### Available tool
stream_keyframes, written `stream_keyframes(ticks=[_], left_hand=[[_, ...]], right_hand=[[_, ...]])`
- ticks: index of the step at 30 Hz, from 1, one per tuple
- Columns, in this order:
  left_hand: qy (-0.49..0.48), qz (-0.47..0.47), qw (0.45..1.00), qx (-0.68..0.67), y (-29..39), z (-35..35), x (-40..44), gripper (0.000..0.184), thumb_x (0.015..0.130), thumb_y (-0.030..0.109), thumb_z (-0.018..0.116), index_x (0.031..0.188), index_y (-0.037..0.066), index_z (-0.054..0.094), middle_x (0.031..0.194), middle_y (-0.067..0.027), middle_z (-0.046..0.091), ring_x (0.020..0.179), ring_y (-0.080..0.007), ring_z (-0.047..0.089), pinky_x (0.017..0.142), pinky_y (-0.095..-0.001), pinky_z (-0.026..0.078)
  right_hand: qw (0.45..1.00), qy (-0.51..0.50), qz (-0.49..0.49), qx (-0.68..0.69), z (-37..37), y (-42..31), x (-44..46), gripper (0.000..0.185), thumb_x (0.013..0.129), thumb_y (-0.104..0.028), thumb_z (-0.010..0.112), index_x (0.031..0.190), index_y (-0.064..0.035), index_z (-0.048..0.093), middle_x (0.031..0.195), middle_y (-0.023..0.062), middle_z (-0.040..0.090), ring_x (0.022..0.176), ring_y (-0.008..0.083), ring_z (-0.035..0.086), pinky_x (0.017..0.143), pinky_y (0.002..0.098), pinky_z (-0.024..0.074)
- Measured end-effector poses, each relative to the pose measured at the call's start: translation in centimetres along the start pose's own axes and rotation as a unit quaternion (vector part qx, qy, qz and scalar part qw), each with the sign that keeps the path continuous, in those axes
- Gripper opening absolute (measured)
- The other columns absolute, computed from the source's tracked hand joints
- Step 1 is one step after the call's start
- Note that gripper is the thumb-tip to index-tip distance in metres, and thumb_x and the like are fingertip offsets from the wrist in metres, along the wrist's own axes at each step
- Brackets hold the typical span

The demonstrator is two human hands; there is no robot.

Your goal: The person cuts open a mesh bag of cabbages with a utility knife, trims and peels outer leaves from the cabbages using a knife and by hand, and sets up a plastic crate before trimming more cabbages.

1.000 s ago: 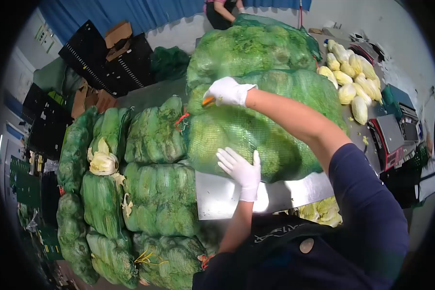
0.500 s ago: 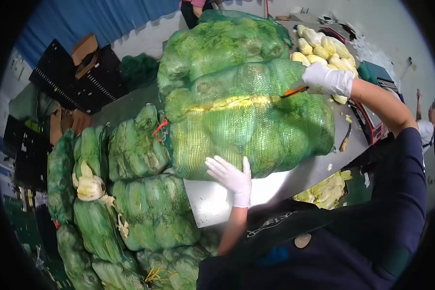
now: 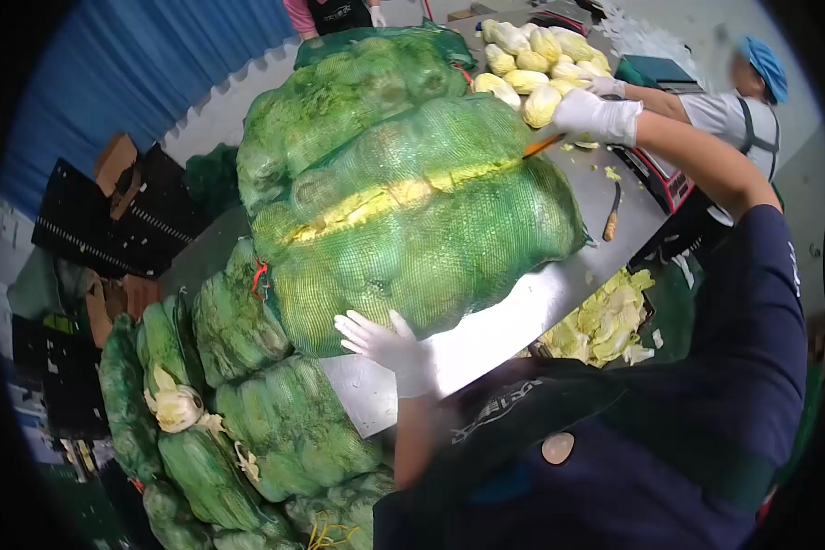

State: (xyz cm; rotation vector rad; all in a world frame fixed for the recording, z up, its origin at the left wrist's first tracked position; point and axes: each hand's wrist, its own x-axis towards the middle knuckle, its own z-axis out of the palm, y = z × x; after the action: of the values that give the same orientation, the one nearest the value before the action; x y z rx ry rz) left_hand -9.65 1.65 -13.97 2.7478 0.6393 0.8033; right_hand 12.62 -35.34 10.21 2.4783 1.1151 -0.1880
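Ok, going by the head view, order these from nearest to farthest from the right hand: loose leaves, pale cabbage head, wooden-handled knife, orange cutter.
1. Orange cutter: held in the right hand.
2. Wooden-handled knife: on the table, right of the slit bag.
3. Loose leaves: by the table's near edge.
4. Pale cabbage head: far left, on the stacked bags.

The table [image 3: 509, 321] carries sacks [image 3: 467, 243], cabbages [image 3: 532, 81], a knife [image 3: 611, 225].

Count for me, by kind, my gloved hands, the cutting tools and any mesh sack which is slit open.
Gloved: left hand, right hand: 2
Cutting tools: orange cutter, wooden-handled knife: 2
Slit mesh sack: 1
Total: 5
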Motion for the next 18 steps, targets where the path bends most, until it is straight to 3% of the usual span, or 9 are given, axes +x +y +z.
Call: stream_keyframes(ticks=[3, 5, 7, 10, 11, 13, 14, 16, 18], left_hand=[[-0.006, -0.018, 1.000, -0.015, 1.6, -0.6, 0.9, 0.067, 0.086, 0.027, 0.054, 0.138, -0.007, 0.029, 0.146, -0.0246, 0.025, 0.137, -0.0383, 0.020, 0.111, -0.0514, 0.017], [0.032, 0.095, 0.985, -0.142, 5.4, -3.1, 3.0, 0.066, 0.083, 0.020, 0.056, 0.138, -0.006, 0.030, 0.145, -0.0246, 0.026, 0.138, -0.0394, 0.018, 0.111, -0.0510, 0.013], [-0.059, 0.218, 0.957, -0.184, 10.8, -4.9, 6.1, 0.068, 0.080, 0.020, 0.059, 0.137, -0.006, 0.031, 0.143, -0.0254, 0.030, 0.137, -0.0404, 0.017, 0.112, -0.0507, 0.009], [-0.171, 0.210, 0.936, -0.225, 17.3, 0.9, 8.8, 0.075, 0.083, 0.034, 0.058, 0.137, -0.009, 0.029, 0.141, -0.0250, 0.032, 0.137, -0.0385, 0.018, 0.114, -0.0450, 0.007], [-0.111, 0.244, 0.954, -0.133, 18.7, 4.1, 9.1, 0.065, 0.082, 0.038, 0.058, 0.129, -0.004, 0.044, 0.128, -0.0236, 0.049, 0.126, -0.0352, 0.041, 0.107, -0.0431, 0.027], [-0.374, 0.157, 0.902, -0.151, 22.4, 1.6, 10.6, 0.047, 0.081, 0.040, 0.060, 0.108, 0.001, 0.060, 0.102, -0.0181, 0.063, 0.097, -0.0300, 0.060, 0.087, -0.0415, 0.045], [-0.375, 0.162, 0.901, -0.146, 23.3, 1.6, 10.6, 0.047, 0.081, 0.040, 0.060, 0.108, 0.001, 0.060, 0.102, -0.0181, 0.063, 0.097, -0.0300, 0.060, 0.087, -0.0415, 0.045], [-0.513, 0.081, 0.809, -0.275, 24.9, 1.6, 10.3, 0.037, 0.081, 0.041, 0.060, 0.086, 0.005, 0.065, 0.081, -0.0155, 0.065, 0.075, -0.0300, 0.063, 0.070, -0.0420, 0.047], [-0.469, 0.152, 0.833, -0.253, 25.9, -1.2, 9.4, 0.036, 0.081, 0.041, 0.060, 0.083, 0.005, 0.065, 0.079, -0.0166, 0.065, 0.075, -0.0312, 0.062, 0.070, -0.0418, 0.047]], right_hand=[[0.995, -0.072, 0.067, -0.034, -0.3, 2.2, -4.6, 0.035, 0.078, -0.017, 0.061, 0.111, -0.0285, 0.065, 0.078, 0.0084, 0.064, 0.064, 0.0294, 0.062, 0.059, 0.0368, 0.0492], [0.986, -0.101, 0.106, -0.074, 0.7, 2.1, -6.3, 0.037, 0.079, -0.016, 0.061, 0.112, -0.0294, 0.065, 0.079, 0.0084, 0.064, 0.065, 0.0294, 0.062, 0.060, 0.0357, 0.0491], [0.973, 0.220, 0.011, 0.074, 1.9, 1.5, -5.8, 0.041, 0.080, -0.011, 0.060, 0.115, -0.0295, 0.064, 0.079, 0.0087, 0.063, 0.066, 0.0287, 0.061, 0.061, 0.0341, 0.0487], [0.966, 0.207, 0.037, 0.148, 1.4, 0.0, -3.7, 0.042, 0.080, -0.008, 0.058, 0.117, -0.0280, 0.064, 0.078, 0.0095, 0.062, 0.067, 0.0281, 0.060, 0.062, 0.0343, 0.0484], [0.983, 0.134, 0.071, 0.101, 0.2, -0.8, -3.0, 0.043, 0.081, -0.008, 0.056, 0.118, -0.0290, 0.063, 0.076, 0.0108, 0.061, 0.065, 0.0279, 0.059, 0.062, 0.0350, 0.0481], [0.965, 0.206, -0.035, 0.158, 2.6, 0.2, -1.4, 0.044, 0.081, -0.010, 0.054, 0.119, -0.0313, 0.062, 0.075, 0.0117, 0.060, 0.064, 0.0277, 0.059, 0.061, 0.0356, 0.0478], [0.963, 0.210, -0.031, 0.163, 3.2, 0.6, -1.0, 0.044, 0.081, -0.010, 0.054, 0.119, -0.0313, 0.062, 0.075, 0.0117, 0.060, 0.064, 0.0277, 0.059, 0.061, 0.0356, 0.0478], [0.974, 0.182, -0.061, 0.122, 5.0, 1.4, -0.8, 0.052, 0.082, -0.006, 0.051, 0.125, -0.0343, 0.056, 0.074, 0.0110, 0.058, 0.067, 0.0288, 0.060, 0.061, 0.0373, 0.0481], [0.971, 0.196, -0.031, 0.131, 10.6, 3.5, -1.2, 0.056, 0.079, -0.004, 0.052, 0.127, -0.0336, 0.055, 0.074, 0.0112, 0.058, 0.065, 0.0284, 0.059, 0.061, 0.0366, 0.0481]])
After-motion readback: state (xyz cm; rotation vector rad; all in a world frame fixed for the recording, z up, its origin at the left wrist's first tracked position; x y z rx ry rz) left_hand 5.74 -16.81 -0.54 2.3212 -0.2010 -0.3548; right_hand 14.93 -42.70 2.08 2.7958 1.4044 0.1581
